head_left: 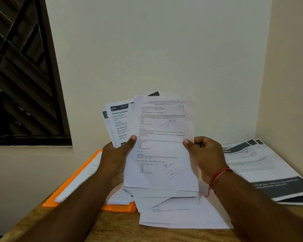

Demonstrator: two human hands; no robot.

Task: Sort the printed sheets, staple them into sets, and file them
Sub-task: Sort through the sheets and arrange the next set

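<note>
Over the wooden table (115,229), between the orange folder (72,182) and a dark-banded pile (262,165), we hold the fanned printed sheets (122,123) upright. Our left hand (114,158) grips the fan's left edge and our right hand (205,154) pinches the front page's (164,140) right edge; we should peel that page off alone, reading its heading first.

Wooden counter (112,227), brown, and I see bare grain at its near edge. An orange folder (67,187) lies flat on it, down and left of the left grip (115,159), with white sheets (81,177) stacked on top. Loose white pages (178,213) lie overlapped straight below both grips, meeting the folder's near right end. Right of the right grip (205,154), a fanned pile of dark-bannered printouts (262,166) lies toward the wall corner. I can't read the print on them.
</note>
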